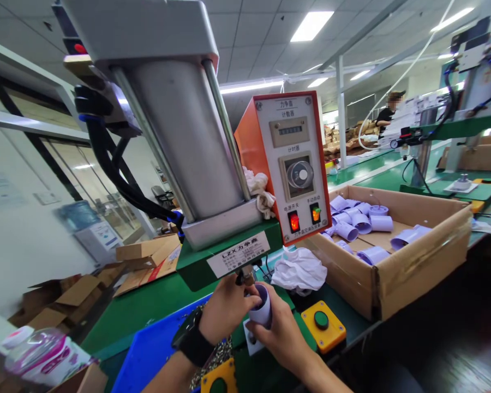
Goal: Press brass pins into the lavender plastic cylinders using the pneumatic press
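Right hand [281, 329] curls around a purple tube [261, 313] under the press [188, 136], by the white plate [253, 348]. Left hand [224, 308] has its fingers at the tube's mouth; whether they pinch anything, I cannot tell.

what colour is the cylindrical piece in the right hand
The cylindrical piece is pale purple, showing best in the head view.

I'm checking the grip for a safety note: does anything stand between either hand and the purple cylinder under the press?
Nothing visible does. The right hand grips the purple cylinder directly by its side, and the left hand has its fingers at the open end, beneath the press.
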